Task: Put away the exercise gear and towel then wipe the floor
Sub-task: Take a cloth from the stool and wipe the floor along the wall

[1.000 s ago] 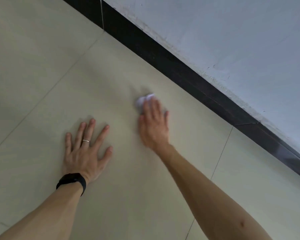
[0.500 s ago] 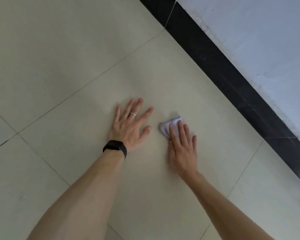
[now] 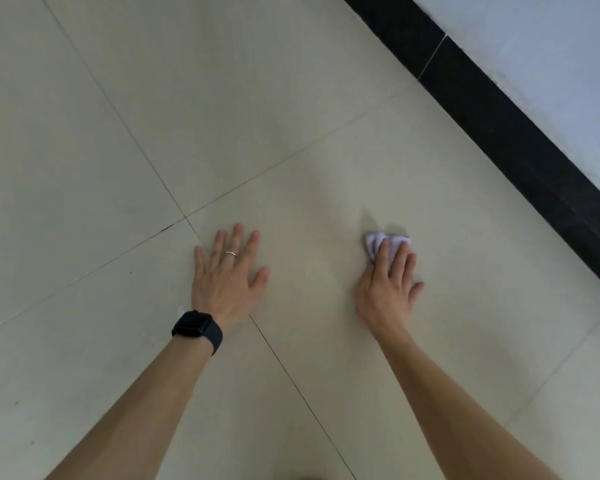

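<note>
Crumpled white cloth [image 3: 378,242] is lying on the tiled floor [image 3: 222,116] beneath my right grip [image 3: 387,292], which is pressing it down with straight, unclenched fingers [image 3: 400,254], while my left grip [image 3: 227,275] is bracing flat and empty off to its left, farther from the black skirting [image 3: 499,133].

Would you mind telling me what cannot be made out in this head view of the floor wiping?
Head view:
- Cloth: mostly under the right hand, so its full shape is hidden.
- White scrap beside the watch: partly behind the wrist and too small to identify.
- Floor: any dirt or wetness is too faint to tell.
- Wall: cut off by the top and right edges.
</note>
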`<state>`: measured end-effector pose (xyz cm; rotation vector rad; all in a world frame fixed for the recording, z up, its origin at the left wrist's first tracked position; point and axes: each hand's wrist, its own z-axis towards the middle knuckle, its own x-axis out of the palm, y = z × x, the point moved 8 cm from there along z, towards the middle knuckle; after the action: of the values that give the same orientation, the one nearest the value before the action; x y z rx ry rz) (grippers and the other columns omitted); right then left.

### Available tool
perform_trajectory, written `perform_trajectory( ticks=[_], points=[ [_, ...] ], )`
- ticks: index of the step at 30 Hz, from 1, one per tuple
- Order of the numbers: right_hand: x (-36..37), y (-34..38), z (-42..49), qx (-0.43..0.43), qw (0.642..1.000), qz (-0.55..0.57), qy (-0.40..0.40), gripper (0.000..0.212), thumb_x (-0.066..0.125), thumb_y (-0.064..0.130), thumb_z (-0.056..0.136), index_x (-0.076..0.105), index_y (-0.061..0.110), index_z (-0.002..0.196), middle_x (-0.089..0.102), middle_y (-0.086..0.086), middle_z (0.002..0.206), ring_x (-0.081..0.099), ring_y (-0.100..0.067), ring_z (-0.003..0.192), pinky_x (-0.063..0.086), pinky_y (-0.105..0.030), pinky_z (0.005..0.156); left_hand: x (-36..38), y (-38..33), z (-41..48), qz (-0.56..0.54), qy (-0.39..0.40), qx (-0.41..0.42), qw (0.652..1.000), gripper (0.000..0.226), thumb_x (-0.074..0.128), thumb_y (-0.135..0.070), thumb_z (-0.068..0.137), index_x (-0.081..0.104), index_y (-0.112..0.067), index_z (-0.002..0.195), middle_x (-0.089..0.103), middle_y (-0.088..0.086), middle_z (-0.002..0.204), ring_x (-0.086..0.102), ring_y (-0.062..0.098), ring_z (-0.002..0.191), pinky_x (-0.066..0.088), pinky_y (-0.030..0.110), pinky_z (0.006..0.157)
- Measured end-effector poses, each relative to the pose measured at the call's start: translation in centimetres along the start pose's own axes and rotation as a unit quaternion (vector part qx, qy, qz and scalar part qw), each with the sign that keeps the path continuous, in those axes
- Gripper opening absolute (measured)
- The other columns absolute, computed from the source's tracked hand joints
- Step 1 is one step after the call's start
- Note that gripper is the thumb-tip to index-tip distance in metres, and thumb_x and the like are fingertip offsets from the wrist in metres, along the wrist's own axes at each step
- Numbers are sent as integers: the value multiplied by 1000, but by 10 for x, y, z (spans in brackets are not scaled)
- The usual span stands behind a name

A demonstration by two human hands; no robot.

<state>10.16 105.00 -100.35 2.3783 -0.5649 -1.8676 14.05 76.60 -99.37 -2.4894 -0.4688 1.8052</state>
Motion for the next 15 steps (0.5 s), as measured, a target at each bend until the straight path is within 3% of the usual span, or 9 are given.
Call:
perform_trajectory(
  ticks=[2,4,6,7,8,11,12,13,15],
  points=[
    [23,56,-37,-184,982,-39,19,61,30,29,100,11,37,157,2,3,166,-1,-18,153,10,-58,118,2,6,1,-25,16,-4,1000,62,25,-53,100,-1,-40,155,-10,-10,164,-10,17,151,1,53,121],
    [44,95,-87,-412,904,-85,71,68,35,26,93,15,38,156,8,5,166,5,-17,153,11,-54,117,-2,6,5,-28,19,4,999,58,24,-45,102,1,-40,155,-8,-12,164,-9,16,151,4,52,121],
    [49,106,-92,-534,831,-115,104,73,40,24,88,18,37,156,12,5,165,12,-17,152,14,-54,118,-6,8,6,-19,18,11,1000,56,23,-41,103,1,-41,155,-5,-13,164,-5,15,152,8,50,121],
    [47,106,-74,-537,826,-133,105,72,42,25,89,17,38,156,12,6,165,12,-16,152,15,-55,118,-8,10,7,-12,13,13,1000,56,23,-39,103,3,-41,155,-3,-14,164,-3,15,152,10,48,121],
    [42,107,-49,-511,842,-145,92,69,40,29,93,14,40,156,8,8,165,9,-14,152,16,-57,118,-10,12,7,-8,6,13,1000,55,23,-38,103,4,-42,155,-2,-15,164,0,14,152,12,47,121],
    [17,100,46,-261,958,-92,73,55,20,41,102,4,44,155,-3,11,165,-1,-12,153,7,-58,120,-12,15,8,-6,-8,11,1000,54,23,-38,103,4,-45,154,0,-17,164,3,14,152,15,45,120],
    [9,98,66,-181,979,-60,67,53,19,41,103,5,44,154,-3,10,166,-2,-13,153,3,-59,120,-11,15,8,-8,-7,10,1000,54,23,-39,103,4,-46,154,1,-18,163,3,14,152,14,45,120],
    [5,98,75,-130,989,-43,62,53,21,40,104,5,42,155,-3,8,166,-3,-14,152,1,-59,120,-12,15,8,-12,-7,6,1000,54,23,-39,103,5,-47,153,1,-18,163,3,13,152,14,45,120],
    [11,102,70,-106,992,-36,65,55,23,37,104,3,40,156,-5,4,166,-5,-16,153,0,-58,120,-12,17,9,-19,-17,4,1000,53,25,-39,103,7,-48,153,4,-20,163,5,13,152,17,44,120]
  ],
)
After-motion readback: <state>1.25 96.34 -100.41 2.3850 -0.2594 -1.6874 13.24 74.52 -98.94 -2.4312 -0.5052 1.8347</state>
